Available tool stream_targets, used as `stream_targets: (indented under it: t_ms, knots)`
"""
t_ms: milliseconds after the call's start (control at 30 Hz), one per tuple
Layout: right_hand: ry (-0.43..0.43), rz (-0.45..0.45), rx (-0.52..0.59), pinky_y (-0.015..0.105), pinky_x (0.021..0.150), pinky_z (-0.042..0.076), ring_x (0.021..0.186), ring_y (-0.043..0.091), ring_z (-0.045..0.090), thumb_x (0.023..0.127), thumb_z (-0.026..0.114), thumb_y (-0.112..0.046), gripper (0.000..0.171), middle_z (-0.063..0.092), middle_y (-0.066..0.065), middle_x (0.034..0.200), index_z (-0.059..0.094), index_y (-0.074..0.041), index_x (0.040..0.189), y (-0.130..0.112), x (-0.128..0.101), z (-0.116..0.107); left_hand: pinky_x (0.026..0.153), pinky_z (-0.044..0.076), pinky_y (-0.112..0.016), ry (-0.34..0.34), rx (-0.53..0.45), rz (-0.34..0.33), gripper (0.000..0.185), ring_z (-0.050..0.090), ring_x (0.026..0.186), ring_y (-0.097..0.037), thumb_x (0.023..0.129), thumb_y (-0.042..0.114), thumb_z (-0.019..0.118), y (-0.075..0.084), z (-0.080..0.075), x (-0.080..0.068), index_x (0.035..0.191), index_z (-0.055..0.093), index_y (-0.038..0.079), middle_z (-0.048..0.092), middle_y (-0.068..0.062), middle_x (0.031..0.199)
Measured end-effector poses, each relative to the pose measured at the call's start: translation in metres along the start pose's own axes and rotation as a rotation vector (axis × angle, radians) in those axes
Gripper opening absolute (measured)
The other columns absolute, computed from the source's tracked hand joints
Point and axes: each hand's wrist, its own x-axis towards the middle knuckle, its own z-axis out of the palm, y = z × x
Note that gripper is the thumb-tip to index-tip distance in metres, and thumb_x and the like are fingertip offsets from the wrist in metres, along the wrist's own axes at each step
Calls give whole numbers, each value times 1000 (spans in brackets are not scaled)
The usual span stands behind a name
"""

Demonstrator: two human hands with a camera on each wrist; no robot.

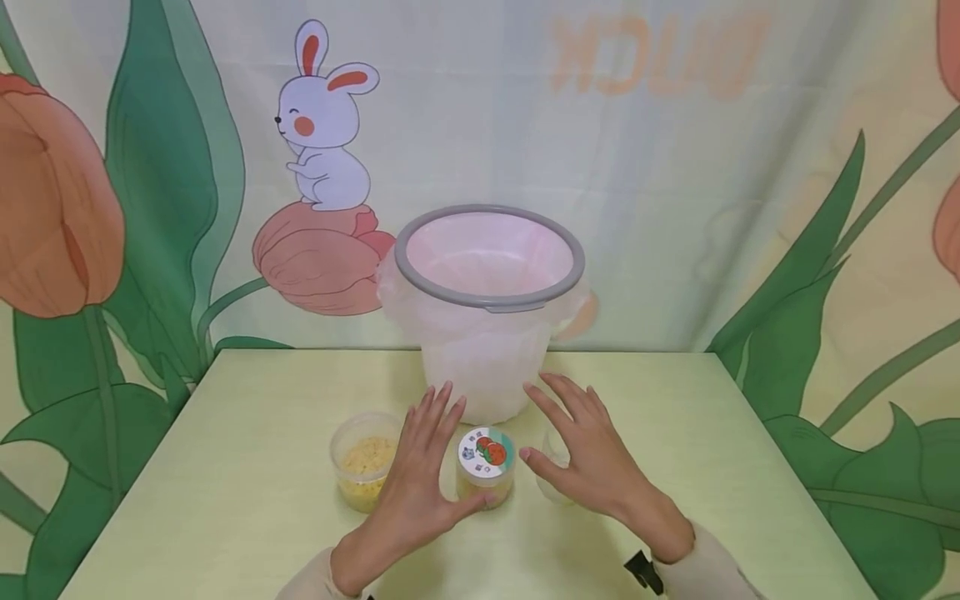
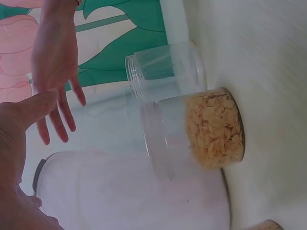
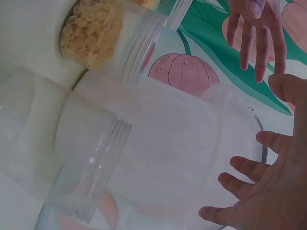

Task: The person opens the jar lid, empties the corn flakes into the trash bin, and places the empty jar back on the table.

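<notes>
Lidded jar [image 1: 485, 467] on the tabletop [image 1: 225, 467] just before the bag-lined bin [image 1: 487, 308], left hand [image 1: 420, 475] touching it, right hand [image 1: 585, 454] beside — fingers spread (gripping nothing), open jar [image 1: 365, 460] left.

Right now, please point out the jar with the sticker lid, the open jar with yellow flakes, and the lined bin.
jar with the sticker lid [image 1: 486, 454], head view, on its lid sticker.
open jar with yellow flakes [image 1: 365, 460], head view, on the flakes inside.
lined bin [image 1: 489, 212], head view, on the grey rim.
</notes>
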Motion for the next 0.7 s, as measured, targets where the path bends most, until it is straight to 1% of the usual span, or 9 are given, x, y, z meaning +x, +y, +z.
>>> stream_targets:
  t_ms: [33, 167, 233, 400, 533, 700]
  knots:
    - [-2, -9, 2, 64, 117, 19, 147, 26, 31, 89, 64, -46, 72, 33, 3, 158, 35, -28, 152, -2, 2, 1, 127, 3, -44, 2, -2, 0, 117, 17, 151, -38, 63, 45, 89, -1, 0, -1, 155, 27, 10, 17, -8, 165]
    - [-11, -52, 5, 63, 117, 23, 147, 26, 30, 88, 66, -43, 73, 32, 2, 159, 36, -25, 152, -10, 8, 6, 126, 5, -46, 7, 9, -4, 118, 16, 152, -36, 61, 43, 90, -5, -2, -8, 155, 27, 9, 17, -9, 165]
    - [-18, -73, 9, 64, 116, 25, 147, 28, 30, 88, 65, -43, 73, 32, 3, 160, 36, -25, 152, -13, 10, 10, 127, 2, -41, -2, 17, -18, 119, 14, 153, -35, 62, 45, 89, -6, -4, -11, 156, 24, 11, 16, -8, 166]
    - [-46, -105, 13, 62, 115, 29, 147, 28, 31, 90, 63, -48, 72, 32, 1, 160, 35, -26, 153, -18, 13, 22, 126, 6, -47, -28, 27, -63, 118, 13, 152, -36, 66, 47, 87, -10, -7, -19, 157, 21, 15, 13, -6, 166]
    - [-79, -106, 21, 56, 115, 31, 147, 27, 32, 88, 65, -48, 74, 32, 0, 159, 35, -28, 153, -19, 15, 32, 125, 8, -49, -33, 36, -69, 118, 14, 152, -38, 65, 46, 87, -15, -8, -24, 158, 20, 15, 13, -7, 166]
    - [-144, -83, 31, 55, 117, 30, 147, 28, 31, 88, 65, -47, 74, 33, 2, 159, 34, -28, 153, -20, 16, 44, 126, 4, -43, -18, 45, -61, 118, 10, 154, -31, 65, 47, 87, -20, -6, -30, 158, 20, 15, 14, -7, 166]
